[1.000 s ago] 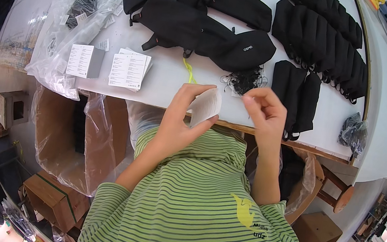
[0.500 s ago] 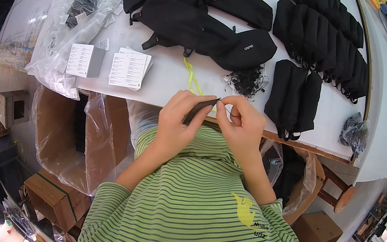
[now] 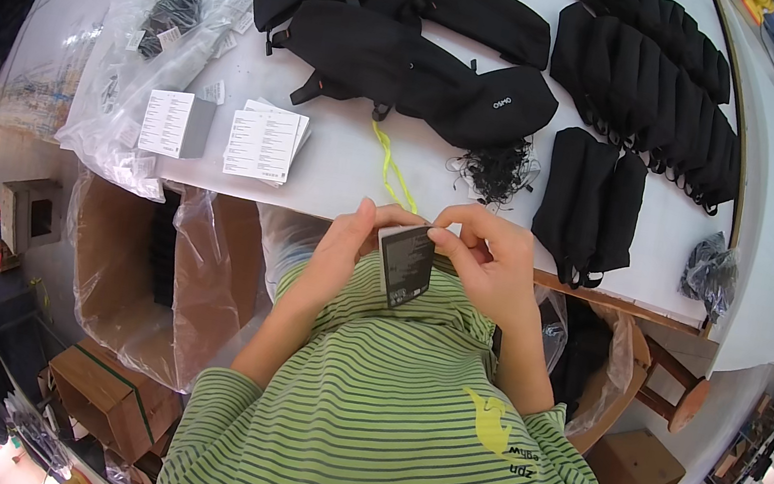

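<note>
A black hang tag [image 3: 406, 267] with a pale edge hangs between my hands, just off the table's front edge, its small-print face showing. My right hand [image 3: 493, 264] pinches its top right corner. My left hand [image 3: 343, 247] has its fingers closed against the tag's upper left edge, the thumb raised. Whether a string runs through the tag cannot be seen. Beyond my hands lies a yellow-green cord [image 3: 389, 163]. To its right is a tangled heap of thin black strings [image 3: 496, 170].
Black pouches [image 3: 356, 55] lie across the table, with more in rows [image 3: 650, 86] at right. Two white card stacks [image 3: 166, 122] [image 3: 261, 143] and a clear plastic bag [image 3: 115, 103] are at left. Lined cartons [image 3: 114, 270] stand below the edge; a wooden stool [image 3: 688, 403] is at right.
The tag has swung from a tilted, nearly edge-on position to hang down with its printed face showing. My left thumb has lifted off it. Both hands came slightly nearer to me.
</note>
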Action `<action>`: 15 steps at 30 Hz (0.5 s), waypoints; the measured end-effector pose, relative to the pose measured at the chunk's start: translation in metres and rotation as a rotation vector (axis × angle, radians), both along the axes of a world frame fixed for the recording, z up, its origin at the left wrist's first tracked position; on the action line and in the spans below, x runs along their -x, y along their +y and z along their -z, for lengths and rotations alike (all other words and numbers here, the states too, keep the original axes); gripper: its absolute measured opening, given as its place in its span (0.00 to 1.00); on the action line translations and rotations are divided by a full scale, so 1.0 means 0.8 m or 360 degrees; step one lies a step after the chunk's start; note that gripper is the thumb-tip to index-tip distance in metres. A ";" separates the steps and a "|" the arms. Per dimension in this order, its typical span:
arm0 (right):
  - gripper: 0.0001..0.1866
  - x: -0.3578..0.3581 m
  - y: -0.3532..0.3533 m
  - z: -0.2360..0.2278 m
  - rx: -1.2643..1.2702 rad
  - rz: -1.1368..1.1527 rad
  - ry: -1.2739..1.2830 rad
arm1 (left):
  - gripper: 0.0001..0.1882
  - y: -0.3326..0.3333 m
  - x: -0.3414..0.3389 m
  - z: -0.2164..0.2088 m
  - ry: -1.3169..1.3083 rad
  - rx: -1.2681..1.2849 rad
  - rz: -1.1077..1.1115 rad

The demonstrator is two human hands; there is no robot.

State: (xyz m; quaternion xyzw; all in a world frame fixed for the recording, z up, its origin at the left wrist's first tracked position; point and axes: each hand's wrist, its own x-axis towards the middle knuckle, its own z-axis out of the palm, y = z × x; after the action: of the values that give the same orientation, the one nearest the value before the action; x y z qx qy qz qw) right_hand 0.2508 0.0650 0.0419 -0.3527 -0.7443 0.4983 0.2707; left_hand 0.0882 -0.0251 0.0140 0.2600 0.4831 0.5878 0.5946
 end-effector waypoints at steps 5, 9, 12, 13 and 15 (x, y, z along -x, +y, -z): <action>0.06 0.001 0.004 0.000 0.0014 -0.0255 -0.0103 | 0.08 0.000 0.010 0.014 0.0023 0.0094 0.0341; 0.05 0.003 0.004 0.001 0.0184 -0.0284 -0.0084 | 0.06 0.001 0.013 0.017 0.0066 0.0010 0.0317; 0.05 0.003 0.001 0.018 0.0407 -0.0252 0.0054 | 0.05 0.001 0.013 0.015 0.0108 -0.0041 0.0208; 0.05 0.005 0.000 0.022 0.0568 -0.0225 0.0214 | 0.05 0.001 0.014 0.013 0.0068 -0.0052 0.0174; 0.05 0.005 0.003 0.011 0.0711 -0.0262 0.0135 | 0.06 0.005 0.017 0.008 0.0026 -0.0064 0.0143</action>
State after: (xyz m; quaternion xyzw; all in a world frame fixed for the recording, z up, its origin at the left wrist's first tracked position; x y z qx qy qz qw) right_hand 0.2471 0.0670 0.0329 -0.3208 -0.6297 0.6854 0.1754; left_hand 0.0743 -0.0213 0.0078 0.2981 0.4639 0.5679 0.6111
